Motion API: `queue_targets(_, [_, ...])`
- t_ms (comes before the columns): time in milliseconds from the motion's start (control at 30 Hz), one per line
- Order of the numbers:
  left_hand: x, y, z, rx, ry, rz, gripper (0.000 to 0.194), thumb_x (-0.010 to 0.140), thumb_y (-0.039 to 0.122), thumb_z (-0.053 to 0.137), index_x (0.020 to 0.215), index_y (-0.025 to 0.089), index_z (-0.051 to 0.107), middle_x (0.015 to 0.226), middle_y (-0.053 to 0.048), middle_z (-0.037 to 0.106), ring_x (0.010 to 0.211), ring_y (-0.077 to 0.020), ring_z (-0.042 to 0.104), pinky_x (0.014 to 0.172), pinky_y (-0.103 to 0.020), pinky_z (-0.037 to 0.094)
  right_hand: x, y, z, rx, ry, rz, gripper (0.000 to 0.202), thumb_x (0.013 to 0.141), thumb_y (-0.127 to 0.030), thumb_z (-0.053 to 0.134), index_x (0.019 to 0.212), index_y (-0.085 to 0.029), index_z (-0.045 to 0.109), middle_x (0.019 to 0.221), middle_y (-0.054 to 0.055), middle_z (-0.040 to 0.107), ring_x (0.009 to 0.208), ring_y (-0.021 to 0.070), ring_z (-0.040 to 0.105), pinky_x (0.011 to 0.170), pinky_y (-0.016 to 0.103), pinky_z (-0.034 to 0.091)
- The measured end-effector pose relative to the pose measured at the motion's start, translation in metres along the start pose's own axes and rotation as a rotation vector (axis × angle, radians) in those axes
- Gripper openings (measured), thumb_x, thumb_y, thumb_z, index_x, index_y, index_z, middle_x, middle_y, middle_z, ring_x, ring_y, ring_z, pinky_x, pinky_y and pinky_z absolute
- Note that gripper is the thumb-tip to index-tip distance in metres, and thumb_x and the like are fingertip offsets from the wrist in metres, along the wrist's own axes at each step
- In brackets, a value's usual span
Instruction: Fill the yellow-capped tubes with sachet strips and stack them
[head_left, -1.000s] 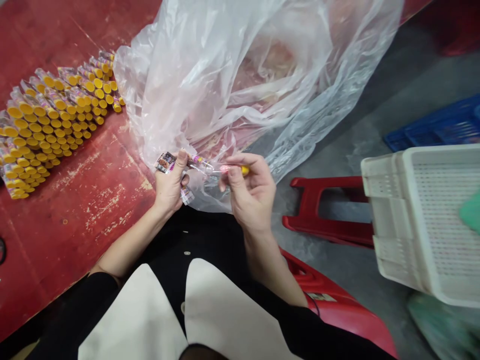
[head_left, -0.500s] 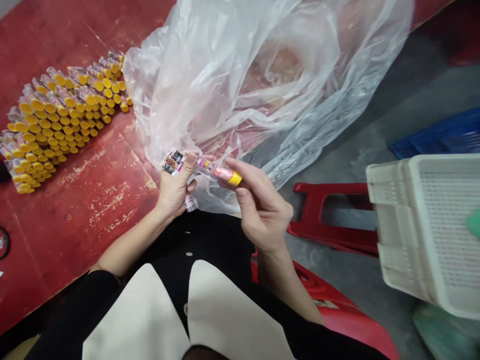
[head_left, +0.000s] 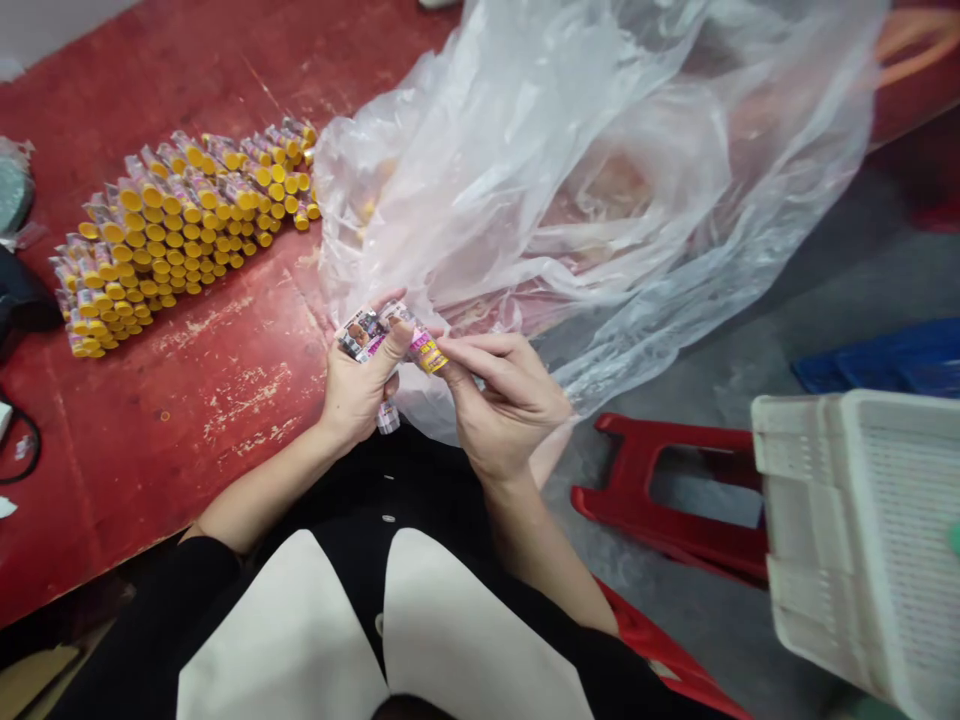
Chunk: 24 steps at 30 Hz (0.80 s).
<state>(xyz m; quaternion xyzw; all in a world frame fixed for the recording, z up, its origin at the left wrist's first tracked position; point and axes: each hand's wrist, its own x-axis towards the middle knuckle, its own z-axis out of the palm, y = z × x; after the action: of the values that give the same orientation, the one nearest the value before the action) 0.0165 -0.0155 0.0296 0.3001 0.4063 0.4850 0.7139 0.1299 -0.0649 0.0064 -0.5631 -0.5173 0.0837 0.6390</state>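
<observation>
My left hand [head_left: 358, 385] grips a small bundle of printed label sleeves [head_left: 366, 331], thumb pressed on top. My right hand [head_left: 502, 395] pinches a clear tube with a yellow cap [head_left: 421, 347] and holds it against the bundle, so both hands meet at it. Just behind them spreads a big crumpled clear plastic bag [head_left: 585, 170]. On the red table [head_left: 187, 380] to the left lies a neat stack of several yellow-capped tubes [head_left: 176, 230].
A white perforated plastic basket [head_left: 862, 540] stands at the right, over a grey floor. A red plastic stool [head_left: 667, 500] is below the bag, a blue crate [head_left: 885, 360] further right. A black cable [head_left: 19, 450] lies at the table's left edge.
My right hand has drawn the yellow-capped tube in from the right, up against the sleeves in my left hand. The view has shifted, so everything sits lower and further right.
</observation>
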Motion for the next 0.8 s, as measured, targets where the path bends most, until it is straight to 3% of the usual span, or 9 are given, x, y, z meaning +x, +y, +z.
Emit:
queue_targets(100, [0.019,0.012,-0.012,-0.051,0.082,-0.005,0.055,0.068,0.045,0.092,0.116,0.023,0.074,0.081,-0.001,0.076,0.046,-0.0043,0.049,0.039,-0.018,0.03,0.008,0.002,0.025,0.07,-0.066,0.037,0.015,0.089,-0.027,0.076,0.1,-0.032,0.083,0.091,0.003,0.076,0.083,0.0186,0.073,0.074,0.036,0.063])
queue_targets(200, [0.055,0.028,-0.029,-0.106,0.165,0.037,0.043,0.075,0.046,0.088,0.106,0.02,0.073,0.079,-0.001,0.074,0.046,-0.0037,0.049,0.038,-0.017,0.029,0.036,0.019,0.068,0.181,-0.177,0.098,0.015,0.091,-0.03,0.073,0.103,-0.029,0.082,0.095,0.003,0.074,0.079,0.0164,0.071,0.066,0.032,0.063])
queue_targets(333, [0.099,0.051,-0.063,-0.218,0.361,0.089,0.032,0.09,0.047,0.074,0.102,0.018,0.069,0.086,-0.004,0.074,0.059,-0.0081,0.065,0.039,-0.016,0.03,0.113,0.06,0.171,0.182,-0.282,0.057,0.014,0.089,-0.021,0.07,0.098,-0.022,0.081,0.094,0.004,0.074,0.084,0.0178,0.071,0.077,0.036,0.064])
queue_targets(433, [0.103,0.057,-0.088,-0.284,0.412,0.059,0.021,0.097,0.035,0.066,0.109,0.018,0.066,0.094,-0.006,0.075,0.073,-0.0116,0.073,0.04,-0.015,0.031,0.166,0.077,0.26,-0.043,-0.42,0.0,0.018,0.09,-0.008,0.063,0.096,-0.013,0.079,0.099,0.009,0.074,0.101,0.022,0.07,0.099,0.042,0.058])
queue_targets(533, [0.088,0.056,-0.102,-0.283,0.389,-0.003,0.016,0.1,0.018,0.058,0.115,0.016,0.064,0.096,-0.006,0.076,0.077,-0.0118,0.075,0.041,-0.014,0.034,0.182,0.066,0.295,-0.245,-0.654,-0.04,0.018,0.093,-0.006,0.059,0.098,-0.011,0.076,0.106,0.012,0.073,0.111,0.0257,0.068,0.107,0.046,0.053])
queue_targets(600, [0.076,0.056,-0.107,-0.266,0.403,-0.027,0.014,0.1,0.014,0.059,0.112,0.017,0.065,0.094,-0.005,0.076,0.077,-0.0102,0.075,0.042,-0.012,0.036,0.174,0.052,0.27,-0.234,-0.703,-0.131,0.018,0.095,-0.011,0.06,0.105,-0.017,0.074,0.114,0.01,0.072,0.117,0.0253,0.065,0.109,0.045,0.052])
queue_targets(667, [0.068,0.058,-0.109,-0.264,0.42,-0.056,0.009,0.097,0.015,0.064,0.105,0.018,0.068,0.089,-0.002,0.075,0.075,-0.007,0.074,0.042,-0.009,0.036,0.159,0.043,0.211,-0.143,-0.591,-0.243,0.021,0.1,-0.022,0.059,0.117,-0.027,0.069,0.126,0.006,0.069,0.122,0.0227,0.063,0.108,0.042,0.053])
queue_targets(733, [0.064,0.06,-0.108,-0.276,0.384,-0.107,0.005,0.094,0.017,0.07,0.099,0.018,0.07,0.085,0.001,0.074,0.071,-0.0047,0.072,0.04,-0.006,0.035,0.147,0.049,0.131,-0.119,-0.345,-0.248,0.026,0.104,-0.032,0.05,0.127,-0.032,0.063,0.132,0.005,0.066,0.121,0.0219,0.063,0.104,0.042,0.055])
queue_targets(800, [0.058,0.058,-0.099,-0.269,0.298,-0.152,0.011,0.086,0.019,0.079,0.094,0.018,0.071,0.078,0.002,0.071,0.065,-0.0044,0.07,0.038,-0.006,0.034,0.146,0.076,0.051,-0.198,0.068,-0.123,0.031,0.108,-0.035,0.037,0.127,-0.028,0.06,0.119,0.008,0.067,0.109,0.0222,0.066,0.097,0.045,0.057])
